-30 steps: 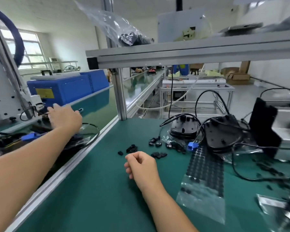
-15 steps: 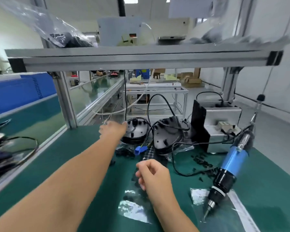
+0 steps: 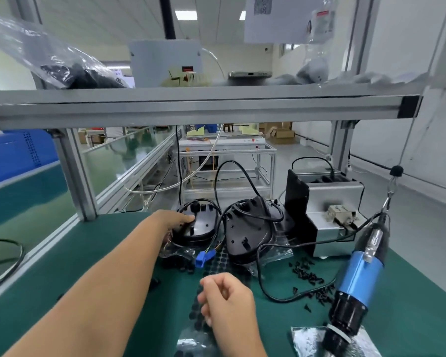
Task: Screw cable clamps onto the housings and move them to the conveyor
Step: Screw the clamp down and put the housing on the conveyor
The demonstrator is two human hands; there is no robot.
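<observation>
Two black housings with black cables stand at the back of the green bench. My left hand (image 3: 177, 220) reaches across and grips the near left rim of the left housing (image 3: 201, 228), fingers on top. The right housing (image 3: 250, 234) leans beside it, untouched. A blue connector (image 3: 203, 257) lies in front of them. Small black clamps (image 3: 179, 264) lie by a clear bag under my left forearm. My right hand (image 3: 227, 301) hovers over the bench in a loose fist; nothing shows in it.
A blue electric screwdriver (image 3: 358, 278) hangs at the right above a foil bag. Loose black screws (image 3: 309, 279) lie near a cable loop. A grey screw feeder (image 3: 331, 202) stands behind. A sheet of black pads (image 3: 211, 269) lies centre. The green conveyor (image 3: 23, 202) runs along the left.
My view has swung right, away from the conveyor. My left hand left the conveyor, crossed to the bench and now lies on the left housing. My right hand stayed curled.
</observation>
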